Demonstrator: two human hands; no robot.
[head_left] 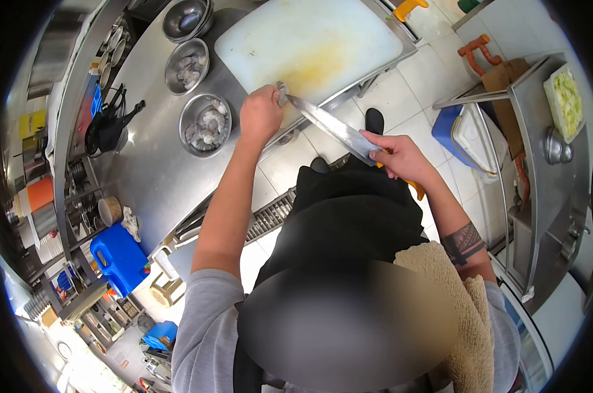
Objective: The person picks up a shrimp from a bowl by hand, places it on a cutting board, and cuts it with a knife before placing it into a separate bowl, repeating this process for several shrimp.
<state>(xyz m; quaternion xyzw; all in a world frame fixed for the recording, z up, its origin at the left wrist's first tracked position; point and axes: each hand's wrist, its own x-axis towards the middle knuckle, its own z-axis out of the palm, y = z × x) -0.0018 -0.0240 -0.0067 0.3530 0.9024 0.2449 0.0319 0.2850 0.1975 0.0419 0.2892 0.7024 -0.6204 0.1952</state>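
My left hand (261, 114) is closed on a small greyish shrimp (282, 93) at the near edge of the white cutting board (257, 49). A large knife (332, 126) with a yellow handle is in my right hand (401, 159), its blade pointing up and left. The tip lies close beside the shrimp. To the left of my left hand, a steel bowl (188, 139) holds several grey shrimp (211, 121). Above it stands a second bowl (170, 71) with more shrimp pieces (190, 71). A yellow-brown stain marks the board.
Stacked steel bowls (185, 16) stand at the table's back. A black strapped item (110, 128) and a blue jug (118, 259) are at the left. On the right, a steel counter (539, 98) bears a tray of chopped greens (566, 98); a blue and white cooler (463, 137) stands nearby.
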